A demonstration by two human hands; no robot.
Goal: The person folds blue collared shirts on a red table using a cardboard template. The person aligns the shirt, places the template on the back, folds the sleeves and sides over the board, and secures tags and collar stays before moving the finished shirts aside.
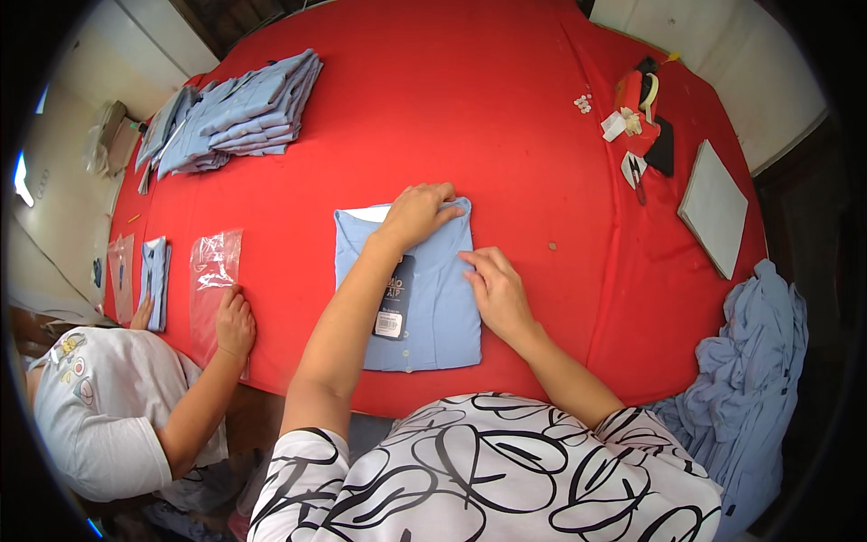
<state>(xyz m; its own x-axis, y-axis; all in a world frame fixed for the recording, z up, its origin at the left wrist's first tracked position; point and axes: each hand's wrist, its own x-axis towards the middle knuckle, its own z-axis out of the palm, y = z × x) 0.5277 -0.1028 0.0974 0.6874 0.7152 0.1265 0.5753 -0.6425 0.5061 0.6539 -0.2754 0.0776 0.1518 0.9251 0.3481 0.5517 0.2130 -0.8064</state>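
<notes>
A folded light-blue shirt lies in front of me, its white inner collar part showing at the far edge. A dark hang tag with a white label rests on it, and small buttons run near its close edge. My left hand lies across the shirt's far edge, fingers stretched toward its right corner. At the shirt's right edge, my right hand touches the fabric with its fingertips, thumb and forefinger apart. My left forearm covers part of the shirt's left side.
A stack of folded blue shirts sits far left on the red-covered table. At left, a co-worker's hand holds a clear plastic bag. Thread snips, tape and a white pad lie right; loose blue shirts hang nearby.
</notes>
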